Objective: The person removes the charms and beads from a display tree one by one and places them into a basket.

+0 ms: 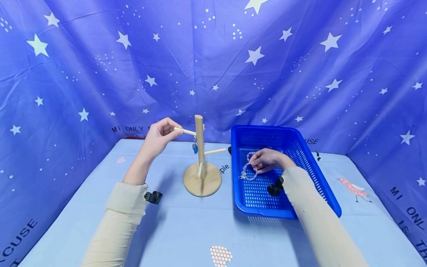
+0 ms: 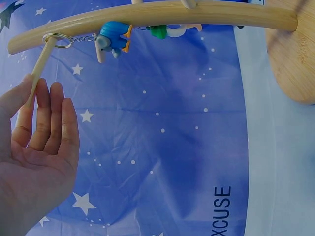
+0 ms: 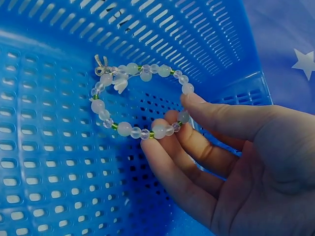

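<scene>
My left hand (image 1: 159,136) pinches the outer end of an upper peg (image 1: 187,131) on a wooden stand (image 1: 200,148) between thumb and fingers. A key ring with a blue figure charm (image 2: 114,37) hangs from that peg, close to the post. Beyond it, a green charm (image 2: 158,32) shows partly behind the post in the left wrist view. Inside the blue basket (image 1: 235,174), my right hand (image 1: 269,159) holds a bracelet of pale beads (image 3: 125,129) between thumb and fingers. The bracelet carries green spacers and a silver bow charm (image 3: 102,66), which lies on the side away from my fingers.
The stand's round base (image 1: 190,181) rests on a light blue tablecloth (image 1: 186,230), left of the basket. Another peg (image 1: 215,151) sticks out toward the basket, and a lower one (image 1: 199,170) points toward me. A blue starry curtain (image 1: 213,55) closes off the back and sides.
</scene>
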`<state>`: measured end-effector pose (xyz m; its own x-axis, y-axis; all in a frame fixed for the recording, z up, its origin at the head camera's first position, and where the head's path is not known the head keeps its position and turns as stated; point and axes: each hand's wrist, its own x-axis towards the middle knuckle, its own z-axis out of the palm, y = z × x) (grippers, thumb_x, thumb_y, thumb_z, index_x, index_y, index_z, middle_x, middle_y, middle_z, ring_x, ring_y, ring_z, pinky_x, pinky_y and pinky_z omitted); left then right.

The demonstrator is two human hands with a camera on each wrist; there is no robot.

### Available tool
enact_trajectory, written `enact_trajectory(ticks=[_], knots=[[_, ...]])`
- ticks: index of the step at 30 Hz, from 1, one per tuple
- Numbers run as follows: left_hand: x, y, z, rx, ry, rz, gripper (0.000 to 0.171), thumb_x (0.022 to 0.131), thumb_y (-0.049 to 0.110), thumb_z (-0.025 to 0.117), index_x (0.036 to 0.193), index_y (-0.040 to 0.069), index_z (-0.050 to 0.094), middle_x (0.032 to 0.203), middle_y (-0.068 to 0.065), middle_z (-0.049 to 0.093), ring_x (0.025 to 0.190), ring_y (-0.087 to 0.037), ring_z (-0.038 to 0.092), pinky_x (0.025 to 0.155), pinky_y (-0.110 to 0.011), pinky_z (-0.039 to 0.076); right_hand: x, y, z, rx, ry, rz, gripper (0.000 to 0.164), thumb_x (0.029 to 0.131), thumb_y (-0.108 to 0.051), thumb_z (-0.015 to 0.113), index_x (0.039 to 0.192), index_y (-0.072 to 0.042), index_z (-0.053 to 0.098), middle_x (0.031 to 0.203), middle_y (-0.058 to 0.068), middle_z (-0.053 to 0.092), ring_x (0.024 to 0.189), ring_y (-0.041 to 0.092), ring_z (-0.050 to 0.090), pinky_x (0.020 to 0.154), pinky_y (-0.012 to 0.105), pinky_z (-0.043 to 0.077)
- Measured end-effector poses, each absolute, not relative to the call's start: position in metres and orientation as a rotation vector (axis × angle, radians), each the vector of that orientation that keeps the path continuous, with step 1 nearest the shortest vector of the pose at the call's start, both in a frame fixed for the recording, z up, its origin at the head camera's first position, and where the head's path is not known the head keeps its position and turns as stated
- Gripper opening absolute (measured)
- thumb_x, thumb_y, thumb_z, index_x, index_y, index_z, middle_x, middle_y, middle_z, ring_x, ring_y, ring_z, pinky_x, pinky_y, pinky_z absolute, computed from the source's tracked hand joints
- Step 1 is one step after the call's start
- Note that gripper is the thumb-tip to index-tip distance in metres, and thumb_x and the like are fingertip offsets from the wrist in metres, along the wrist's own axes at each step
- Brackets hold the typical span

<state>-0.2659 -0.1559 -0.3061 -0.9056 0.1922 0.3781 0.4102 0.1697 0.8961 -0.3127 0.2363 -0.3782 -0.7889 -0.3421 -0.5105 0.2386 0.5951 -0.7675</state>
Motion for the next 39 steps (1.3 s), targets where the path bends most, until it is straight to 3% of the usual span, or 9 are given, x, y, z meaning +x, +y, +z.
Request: enact_trajectory(ticks=[10, 15, 20, 26, 39], knots=[[-0.266, -0.156, -0.306, -0.589, -2.253, -1.831, 0.005, 0.093, 0.010, 0.070, 0.095, 0.010, 0.065, 0.088, 0.007, 0.072, 0.076, -0.003, 0.062, 0.069, -0.017, 0.051, -0.315, 0.236, -0.381, -0.033, 2.202, -1.164, 0.025, 0.103, -0.007, 0.051, 0.122, 0.008, 0.057, 0.087, 0.003, 0.064, 0.080, 0.014, 0.063, 0.084, 0.036, 0.060], [-0.265, -0.156, -0.305, -0.592, -2.250, -1.835, 0.006, 0.093, 0.008, 0.069, 0.096, 0.005, 0.065, 0.086, 0.009, 0.072, 0.075, -0.003, 0.062, 0.069, -0.017, 0.050, -0.315, 0.235, -0.380, -0.024, 2.226, -1.144, 0.025, 0.103, -0.008, 0.051, 0.122, 0.007, 0.057, 0.087, 0.003, 0.063, 0.080, 0.014, 0.062, 0.085, 0.037, 0.060], [-0.264, -0.155, -0.304, -0.593, -2.247, -1.846, 0.009, 0.093, 0.007, 0.068, 0.097, 0.001, 0.064, 0.085, 0.010, 0.071, 0.077, -0.003, 0.063, 0.071, -0.017, 0.052, -0.315, 0.235, -0.380, -0.011, 2.236, -1.137, 0.024, 0.103, -0.009, 0.051, 0.121, 0.006, 0.058, 0.094, 0.005, 0.065, 0.086, 0.016, 0.064, 0.086, 0.037, 0.060], [-0.264, -0.155, -0.305, -0.571, -2.272, -1.816, 0.004, 0.094, 0.005, 0.067, 0.097, 0.005, 0.065, 0.085, 0.010, 0.071, 0.076, -0.002, 0.062, 0.070, -0.017, 0.050, -0.314, 0.236, -0.381, -0.008, 2.223, -1.156, 0.026, 0.103, -0.010, 0.050, 0.123, 0.007, 0.056, 0.101, 0.007, 0.065, 0.094, 0.019, 0.065, 0.089, 0.039, 0.059], [-0.262, -0.152, -0.314, -0.590, -2.207, -1.842, 0.014, 0.095, 0.006, 0.066, 0.106, -0.001, 0.063, 0.086, 0.018, 0.069, 0.080, -0.001, 0.064, 0.076, -0.016, 0.054, -0.305, 0.235, -0.372, -0.077, 2.309, -1.311, 0.035, 0.102, -0.010, 0.054, 0.130, 0.009, 0.050, 0.118, 0.016, 0.067, 0.098, 0.020, 0.066, 0.096, 0.043, 0.056]])
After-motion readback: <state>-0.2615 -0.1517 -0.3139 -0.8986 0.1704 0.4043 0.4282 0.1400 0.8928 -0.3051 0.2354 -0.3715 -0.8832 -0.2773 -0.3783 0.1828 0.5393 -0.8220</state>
